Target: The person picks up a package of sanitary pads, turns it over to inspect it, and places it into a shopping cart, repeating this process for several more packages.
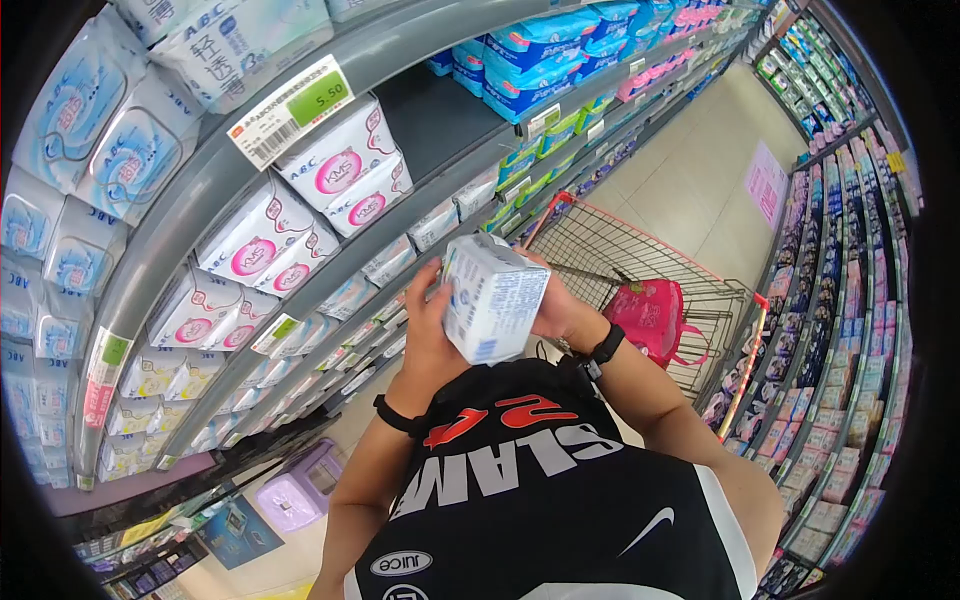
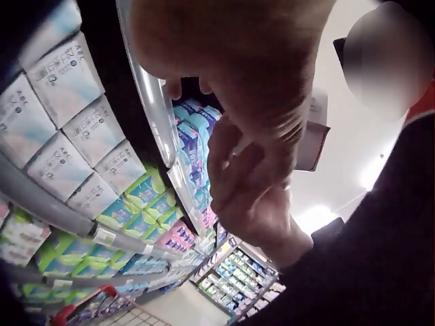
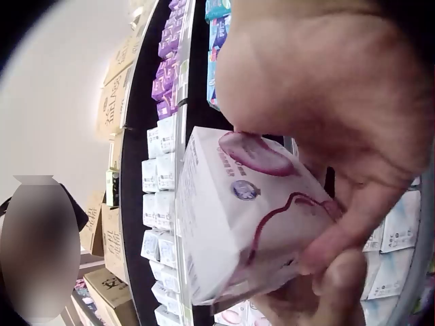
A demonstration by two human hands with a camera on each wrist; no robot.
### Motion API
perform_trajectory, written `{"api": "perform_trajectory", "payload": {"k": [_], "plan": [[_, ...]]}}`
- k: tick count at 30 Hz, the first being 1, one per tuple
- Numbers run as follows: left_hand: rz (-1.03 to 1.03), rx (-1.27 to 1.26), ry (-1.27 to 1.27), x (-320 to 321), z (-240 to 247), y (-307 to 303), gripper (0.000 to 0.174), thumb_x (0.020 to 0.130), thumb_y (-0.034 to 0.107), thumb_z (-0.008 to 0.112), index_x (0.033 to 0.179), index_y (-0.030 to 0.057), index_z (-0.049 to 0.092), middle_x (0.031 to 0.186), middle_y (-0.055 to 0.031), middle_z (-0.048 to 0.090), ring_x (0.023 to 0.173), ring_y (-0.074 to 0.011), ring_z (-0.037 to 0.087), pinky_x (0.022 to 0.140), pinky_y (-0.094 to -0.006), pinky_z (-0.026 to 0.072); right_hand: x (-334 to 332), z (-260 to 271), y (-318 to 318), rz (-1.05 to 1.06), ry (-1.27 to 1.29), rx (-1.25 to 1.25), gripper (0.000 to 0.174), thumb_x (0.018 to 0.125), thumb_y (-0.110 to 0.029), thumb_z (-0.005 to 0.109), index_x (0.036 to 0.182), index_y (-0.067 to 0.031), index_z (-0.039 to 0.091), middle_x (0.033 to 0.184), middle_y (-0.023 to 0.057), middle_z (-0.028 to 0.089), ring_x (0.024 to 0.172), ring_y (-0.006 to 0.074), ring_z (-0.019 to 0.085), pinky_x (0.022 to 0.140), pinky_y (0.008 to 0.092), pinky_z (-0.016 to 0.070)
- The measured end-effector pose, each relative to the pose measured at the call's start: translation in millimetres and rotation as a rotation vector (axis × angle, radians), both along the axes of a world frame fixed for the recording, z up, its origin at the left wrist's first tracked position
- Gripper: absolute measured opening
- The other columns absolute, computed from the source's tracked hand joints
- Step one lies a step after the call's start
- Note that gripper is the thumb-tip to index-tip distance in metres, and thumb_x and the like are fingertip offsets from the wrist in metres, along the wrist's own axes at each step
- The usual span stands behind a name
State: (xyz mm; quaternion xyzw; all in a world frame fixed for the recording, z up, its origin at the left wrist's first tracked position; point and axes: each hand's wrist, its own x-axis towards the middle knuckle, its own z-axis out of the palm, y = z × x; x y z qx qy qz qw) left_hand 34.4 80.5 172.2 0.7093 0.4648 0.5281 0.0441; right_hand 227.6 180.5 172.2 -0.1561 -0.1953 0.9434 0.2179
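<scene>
A white pack of sanitary pads [image 1: 495, 300] is held in front of the chest between both hands, its face of small blue print and barcode turned up. My left hand [image 1: 428, 318] grips the pack's left side, with fingers around the edge. On the opposite side my right hand [image 1: 562, 308] holds it, partly hidden behind the pack. In the right wrist view, the pack [image 3: 238, 210] shows a pink oval and a dark red curving line, and the right thumb and fingers press on its edge. The left wrist view shows only a corner of the pack [image 2: 314, 146] behind the hand.
Shelves on the left carry matching white packs with pink ovals [image 1: 255, 250], pale blue packs [image 1: 120, 150] and blue packs [image 1: 535, 60]. A shopping cart [image 1: 640, 250] stands at the right with a pink bag [image 1: 650, 320] in it. More stocked shelves [image 1: 850, 330] line the aisle's far side.
</scene>
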Motion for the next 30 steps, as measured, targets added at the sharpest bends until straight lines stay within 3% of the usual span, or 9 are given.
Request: {"api": "perform_trajectory", "payload": {"k": [4,8,11,14,17,18,24,27,30], "plan": [[-0.105,-0.061,-0.117,6,7,-9,0.126,0.063,0.029,0.100,0.161,0.0070,0.025,0.157,-0.0305,0.036,0.146,-0.0475,0.040,0.120,-0.0543,0.0338,8,7,-11,0.073,-0.483,0.235,0.064,0.110,-0.057,0.040,0.149,-0.0086,0.055,0.141,0.0093,0.066,0.123,0.0190,0.066,0.105,0.0371,0.0518],[-0.088,-0.166,-0.035,5,20,-16,0.130,0.063,0.033,0.100,0.163,0.0004,0.022,0.158,-0.0279,0.039,0.146,-0.0432,0.043,0.120,-0.0502,0.0343,21,-5,-15,0.063,-0.479,0.450,0.062,0.111,-0.055,0.041,0.152,-0.0104,0.053,0.135,0.0078,0.067,0.120,0.0156,0.065,0.101,0.0374,0.0527],[-0.198,-0.254,-0.231,5,8,-17,0.127,0.058,0.026,0.101,0.159,-0.0024,0.028,0.153,-0.0283,0.041,0.142,-0.0447,0.046,0.118,-0.0497,0.0383,25,-4,-10,0.036,-0.617,0.708,0.066,0.110,-0.056,0.044,0.156,-0.0076,0.045,0.147,0.0119,0.059,0.127,0.0191,0.061,0.105,0.0384,0.0504],[-0.047,-0.281,-0.309,5,-12,-18,0.129,0.058,0.025,0.101,0.159,-0.0022,0.024,0.147,-0.0227,0.044,0.138,-0.0391,0.049,0.116,-0.0470,0.0391,19,15,-14,-0.143,-0.353,0.887,0.090,0.101,-0.063,0.059,0.162,-0.0044,0.030,0.159,0.0156,0.044,0.140,0.0260,0.050,0.115,0.0421,0.0431],[-0.068,-0.311,-0.501,1,-19,-17,0.132,0.058,0.025,0.102,0.158,-0.0010,0.019,0.143,-0.0185,0.041,0.135,-0.0340,0.049,0.115,-0.0454,0.0389,4,27,-22,-0.220,-0.156,1.099,0.124,0.082,-0.068,0.080,0.165,-0.0025,0.015,0.164,0.0180,0.033,0.150,0.0306,0.038,0.122,0.0448,0.0336],[-0.070,-0.325,-0.509,-2,-18,-17,0.134,0.058,0.026,0.102,0.157,-0.0004,0.016,0.144,-0.0179,0.039,0.135,-0.0325,0.048,0.114,-0.0450,0.0386,1,29,-23,-0.183,-0.209,1.195,0.143,0.066,-0.060,0.095,0.166,-0.0018,0.011,0.163,0.0199,0.034,0.151,0.0324,0.036,0.124,0.0452,0.0295],[0.017,-0.251,-0.126,-8,3,-21,0.137,0.058,0.030,0.103,0.156,0.0015,0.012,0.148,-0.0228,0.032,0.141,-0.0365,0.043,0.115,-0.0478,0.0384,-9,43,-37,-0.140,-0.380,1.097,0.136,0.064,-0.034,0.099,0.165,-0.0016,0.014,0.157,0.0224,0.039,0.147,0.0347,0.041,0.123,0.0445,0.0313],[-0.093,-0.149,-0.290,-10,-6,-16,0.137,0.060,0.049,0.102,0.154,0.0006,0.014,0.154,-0.0228,0.032,0.142,-0.0337,0.046,0.117,-0.0455,0.0386,-6,37,-29,-0.125,-0.401,1.277,0.136,0.061,-0.033,0.100,0.164,-0.0013,0.017,0.155,0.0219,0.040,0.146,0.0342,0.042,0.122,0.0442,0.0328],[-0.273,-0.260,-0.404,-12,-11,-21,0.132,0.059,0.031,0.104,0.149,0.0051,0.011,0.156,-0.0277,0.031,0.143,-0.0379,0.046,0.117,-0.0492,0.0403,-5,40,-30,-0.106,-0.415,1.325,0.137,0.058,-0.033,0.101,0.163,-0.0012,0.019,0.157,0.0214,0.039,0.146,0.0336,0.041,0.122,0.0436,0.0332]]}}
